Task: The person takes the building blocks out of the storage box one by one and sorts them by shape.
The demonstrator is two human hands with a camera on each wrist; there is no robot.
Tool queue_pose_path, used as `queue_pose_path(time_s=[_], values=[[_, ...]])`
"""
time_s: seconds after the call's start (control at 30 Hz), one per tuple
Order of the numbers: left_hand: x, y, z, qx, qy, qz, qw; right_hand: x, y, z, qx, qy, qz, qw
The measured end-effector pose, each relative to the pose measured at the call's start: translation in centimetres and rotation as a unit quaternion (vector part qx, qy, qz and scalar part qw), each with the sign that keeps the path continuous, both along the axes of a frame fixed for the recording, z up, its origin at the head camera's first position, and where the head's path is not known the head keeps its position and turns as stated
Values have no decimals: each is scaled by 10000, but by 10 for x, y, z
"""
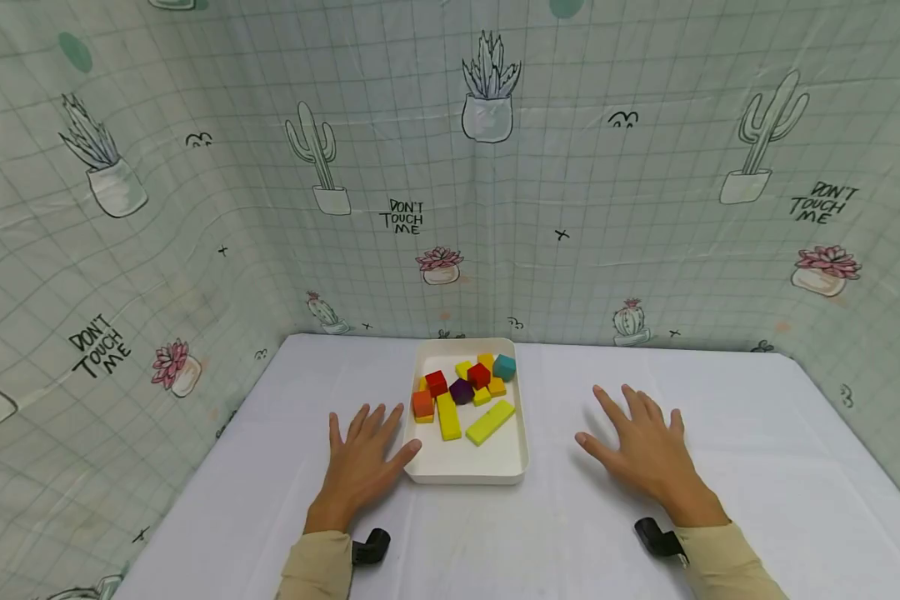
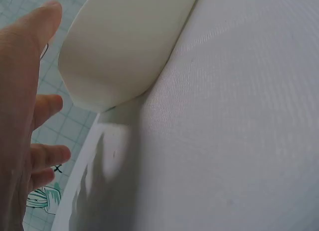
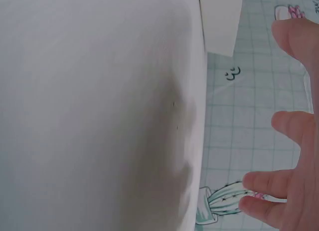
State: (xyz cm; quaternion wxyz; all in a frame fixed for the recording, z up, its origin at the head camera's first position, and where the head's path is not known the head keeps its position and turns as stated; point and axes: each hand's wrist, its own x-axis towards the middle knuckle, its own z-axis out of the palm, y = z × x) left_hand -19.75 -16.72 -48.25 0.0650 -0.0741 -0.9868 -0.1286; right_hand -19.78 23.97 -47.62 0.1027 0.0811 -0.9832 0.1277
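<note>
A shallow white tray (image 1: 465,467) lies on the table with several coloured blocks grouped in its far and middle part. Among them are two long yellow blocks (image 1: 490,422), red cubes (image 1: 436,383), an orange cube (image 1: 422,403), a dark purple block (image 1: 461,392) and a teal block (image 1: 504,367). My left hand (image 1: 362,468) is spread at the tray's left side, its thumb near the rim; whether it touches cannot be told. Over the table to the right of the tray, my right hand (image 1: 648,454) is spread and holds nothing. The left wrist view shows the tray's outer wall (image 2: 124,51) beside the fingers.
A white cloth covers the table (image 1: 570,533). Behind and at both sides hangs a grid-patterned curtain (image 1: 495,200) printed with potted plants and lettering. Each wrist carries a small black camera mount (image 1: 372,547) below the hand.
</note>
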Motion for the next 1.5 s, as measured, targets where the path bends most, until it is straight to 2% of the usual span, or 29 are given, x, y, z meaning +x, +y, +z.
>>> queue_pose_path(time_s=[0.27, 0.6, 0.87, 1.0, 1.23, 1.33, 1.5], values=[[0, 3, -3, 176, -8, -90, 9998, -7, -17, 0, -167, -110, 87, 9998], [1, 7, -2, 461, -67, -126, 9988, -18, -32, 1, -906, -82, 381, 9951], [1, 11, -4, 765, -222, 12, 9968, -22, -40, -1, -1353, -370, 393, 9893], [0, 13, -5, 885, -300, 47, 9956, -26, -44, -2, -1710, -580, 349, 9829], [-2, 16, -4, 1121, -369, 111, 9930, -37, -49, -1, -2642, -904, 420, 9593], [-2, 17, -4, 1144, -355, 99, 9927, -43, -52, 1, -3168, -1131, 444, 9407], [-2, 18, -3, 1239, -393, 69, 9915, -50, -59, 6, -4036, -1481, 491, 9015]])
